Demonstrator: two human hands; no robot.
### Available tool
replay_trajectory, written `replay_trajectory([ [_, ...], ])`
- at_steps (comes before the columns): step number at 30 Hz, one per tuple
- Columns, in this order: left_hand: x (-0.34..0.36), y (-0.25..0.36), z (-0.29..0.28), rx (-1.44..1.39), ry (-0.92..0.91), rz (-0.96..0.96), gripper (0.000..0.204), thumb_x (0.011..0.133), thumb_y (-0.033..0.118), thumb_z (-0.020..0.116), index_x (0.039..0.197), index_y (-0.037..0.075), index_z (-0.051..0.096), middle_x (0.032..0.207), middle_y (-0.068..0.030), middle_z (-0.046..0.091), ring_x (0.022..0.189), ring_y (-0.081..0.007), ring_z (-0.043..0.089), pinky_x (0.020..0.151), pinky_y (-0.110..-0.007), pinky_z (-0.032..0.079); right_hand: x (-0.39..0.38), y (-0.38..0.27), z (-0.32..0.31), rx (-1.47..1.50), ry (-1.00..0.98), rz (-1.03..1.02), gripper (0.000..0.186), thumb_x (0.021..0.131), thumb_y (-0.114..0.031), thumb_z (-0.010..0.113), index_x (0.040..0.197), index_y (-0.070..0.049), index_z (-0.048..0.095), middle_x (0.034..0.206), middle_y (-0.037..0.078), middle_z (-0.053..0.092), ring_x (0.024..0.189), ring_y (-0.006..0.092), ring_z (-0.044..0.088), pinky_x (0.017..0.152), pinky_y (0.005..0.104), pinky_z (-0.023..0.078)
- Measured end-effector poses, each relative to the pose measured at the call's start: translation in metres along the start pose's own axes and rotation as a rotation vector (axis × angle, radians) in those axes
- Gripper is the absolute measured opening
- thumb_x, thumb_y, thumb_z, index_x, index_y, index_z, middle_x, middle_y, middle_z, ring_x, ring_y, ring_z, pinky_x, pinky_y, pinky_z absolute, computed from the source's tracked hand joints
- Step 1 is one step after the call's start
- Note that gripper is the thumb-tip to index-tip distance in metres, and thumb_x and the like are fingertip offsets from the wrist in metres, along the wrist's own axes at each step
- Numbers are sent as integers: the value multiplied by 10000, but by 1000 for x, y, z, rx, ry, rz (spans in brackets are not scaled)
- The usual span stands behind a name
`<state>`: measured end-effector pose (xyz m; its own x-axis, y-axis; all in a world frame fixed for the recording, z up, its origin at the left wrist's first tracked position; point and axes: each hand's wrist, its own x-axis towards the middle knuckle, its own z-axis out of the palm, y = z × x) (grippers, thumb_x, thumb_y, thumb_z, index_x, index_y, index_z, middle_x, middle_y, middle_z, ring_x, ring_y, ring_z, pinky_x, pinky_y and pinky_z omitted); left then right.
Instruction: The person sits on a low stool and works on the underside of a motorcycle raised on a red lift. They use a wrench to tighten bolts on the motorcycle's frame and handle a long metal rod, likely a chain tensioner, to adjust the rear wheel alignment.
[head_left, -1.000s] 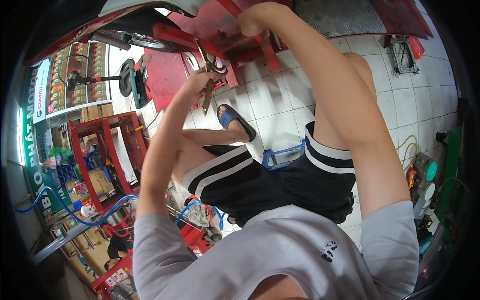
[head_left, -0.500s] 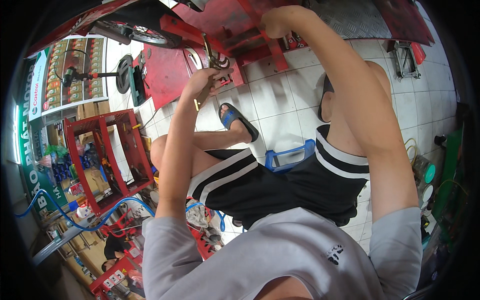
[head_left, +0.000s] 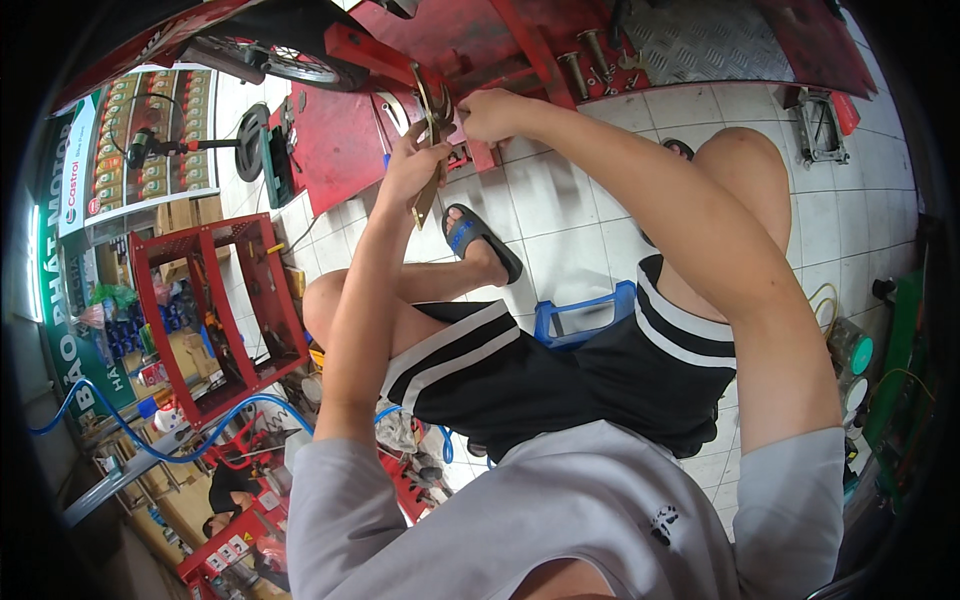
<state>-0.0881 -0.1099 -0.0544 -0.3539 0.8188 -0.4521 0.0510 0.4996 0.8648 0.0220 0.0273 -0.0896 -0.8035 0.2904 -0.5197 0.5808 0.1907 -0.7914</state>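
Both hands work a brass-coloured metal piece at the red lift, upper centre of the frame.

Nearest, grey shirt and black shorts fill the lower frame. Higher up, the left hand (head_left: 412, 165) is clamped on the long metal piece (head_left: 428, 185). The right hand (head_left: 490, 113) pinches its top end just beside. Beyond stands the red lift (head_left: 330, 150) on the white tiled floor (head_left: 580, 220).

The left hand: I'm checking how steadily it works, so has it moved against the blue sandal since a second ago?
Cannot tell: the left hand sits above the blue sandal as it did earlier; the head camera itself shifted, so any small move is unclear.
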Motion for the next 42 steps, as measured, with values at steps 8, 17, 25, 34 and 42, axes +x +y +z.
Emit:
replay_trajectory([
  [8, -6, 7, -1, -55, -37, -4, 531, 859, 46, 553, 1346, -47, 363, 702, -26, 541, 520, -100, 490, 478, -250, 369, 13, -6, 22, 715, 79, -78, 290, 856, -90, 461, 1106, -3, 580, 993, 88, 609, 841, 197, 588, 740, 340, 496],
  [17, -4, 19, 1, -135, 5, -87, 468, 882, 88, 550, 1298, -63, 397, 793, -67, 557, 555, -119, 511, 488, -260, 398, 44, -6, 39, 750, 324, -37, 301, 764, -94, 595, 1044, -5, 662, 1022, 176, 665, 978, 235, 648, 807, 343, 516],
  [25, 17, 15, -1, -469, 46, -189, 423, 951, 383, 348, 1037, -4, 494, 771, -82, 531, 676, -193, 529, 622, -332, 447, 38, -12, 42, 551, 407, 23, 225, 772, -42, 540, 934, -39, 695, 807, 113, 679, 720, 167, 651, 643, 307, 515],
  [34, 44, 6, -9, -582, -82, -301, 415, 947, 485, 335, 912, 143, 567, 688, 7, 517, 526, -112, 375, 461, -249, 261, 15, -19, 37, 221, 378, -53, 444, 788, -162, 562, 1231, -154, 589, 964, 95, 699, 860, 231, 686, 789, 330, 535],
  [42, 49, 8, -1, -649, -82, -387, 262, 931, 366, 426, 825, 150, 531, 668, -25, 537, 437, -92, 305, 428, -258, 246, -20, 14, 21, -114, 355, -169, 430, 802, -174, 546, 1220, -77, 577, 1023, 182, 670, 971, 333, 642, 853, 395, 510],
])
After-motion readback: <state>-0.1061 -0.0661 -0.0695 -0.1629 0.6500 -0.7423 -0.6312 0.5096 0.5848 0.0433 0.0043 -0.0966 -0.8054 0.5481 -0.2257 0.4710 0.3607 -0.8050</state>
